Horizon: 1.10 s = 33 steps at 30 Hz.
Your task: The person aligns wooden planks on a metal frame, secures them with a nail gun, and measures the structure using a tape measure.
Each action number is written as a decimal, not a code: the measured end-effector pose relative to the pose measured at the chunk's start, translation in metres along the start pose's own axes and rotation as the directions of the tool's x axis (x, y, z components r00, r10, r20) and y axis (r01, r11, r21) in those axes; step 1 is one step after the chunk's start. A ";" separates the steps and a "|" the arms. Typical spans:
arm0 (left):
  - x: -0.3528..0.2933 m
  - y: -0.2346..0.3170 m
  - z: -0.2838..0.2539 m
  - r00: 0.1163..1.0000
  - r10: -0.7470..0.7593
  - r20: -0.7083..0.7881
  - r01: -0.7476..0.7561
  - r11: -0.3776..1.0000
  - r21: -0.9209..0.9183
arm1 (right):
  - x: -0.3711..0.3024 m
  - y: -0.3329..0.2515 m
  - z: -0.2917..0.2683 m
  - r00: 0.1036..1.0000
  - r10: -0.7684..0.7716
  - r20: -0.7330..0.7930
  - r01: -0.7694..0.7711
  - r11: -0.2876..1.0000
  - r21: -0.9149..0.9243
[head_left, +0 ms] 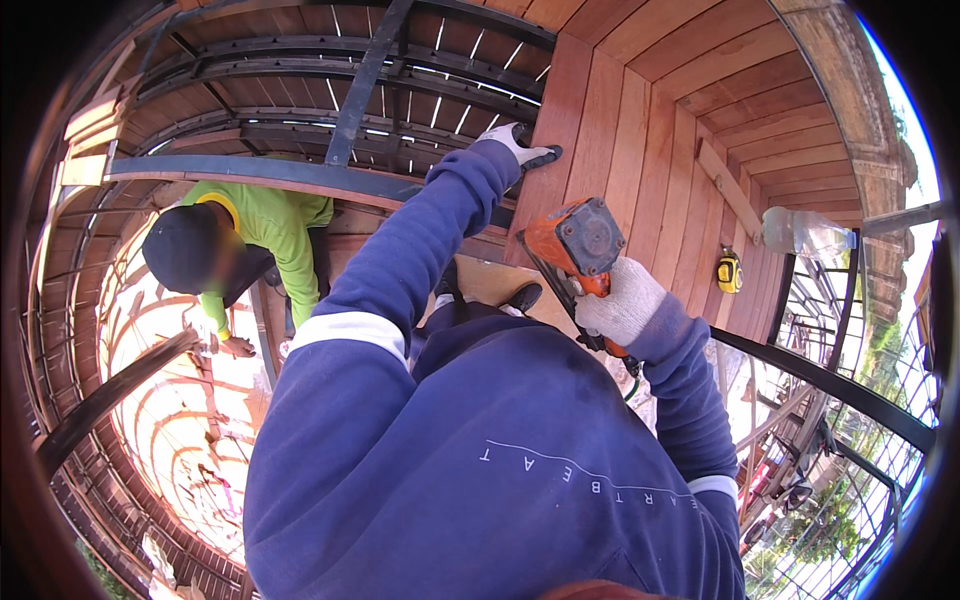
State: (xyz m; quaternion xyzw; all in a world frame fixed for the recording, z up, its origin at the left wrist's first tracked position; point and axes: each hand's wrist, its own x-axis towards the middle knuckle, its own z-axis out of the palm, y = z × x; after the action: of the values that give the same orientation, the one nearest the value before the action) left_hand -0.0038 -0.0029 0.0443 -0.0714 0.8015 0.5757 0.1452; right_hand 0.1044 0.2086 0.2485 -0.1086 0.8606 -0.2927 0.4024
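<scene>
in the head view i have the left hand (524, 148) at the edge of the outermost red-brown board (560, 120), dark fingertips set apart and reaching onto the wood, probably to steady it; i cannot tell whether it pinches the edge. the right hand (622, 300) is wrapped around the grip of the orange nail gun (590, 240), which sits just above the planking, its long magazine angled back toward the body, likely so the wrist can bear the weight.

the planks (655, 150) lie side by side, with a loose wood strip (728, 190), a yellow tape measure (730, 271) and a clear bottle (800, 232) at the right. beyond, i see dark metal beams (368, 85), curved slatted framing and, at left, a co-worker in green (290, 235) bending low.
</scene>
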 end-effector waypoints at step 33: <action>-0.005 0.005 0.009 0.995 -0.094 0.037 0.094 0.996 0.009 | -0.139 0.150 0.037 0.797 0.276 -0.537 -0.071 0.926 0.371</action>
State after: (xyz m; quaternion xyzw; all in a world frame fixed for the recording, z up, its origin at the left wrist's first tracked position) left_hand 0.0007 0.0069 0.0481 -0.0976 0.7964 0.5667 0.1873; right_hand 0.2306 0.3726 0.2286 0.1356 0.8862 -0.4137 0.1587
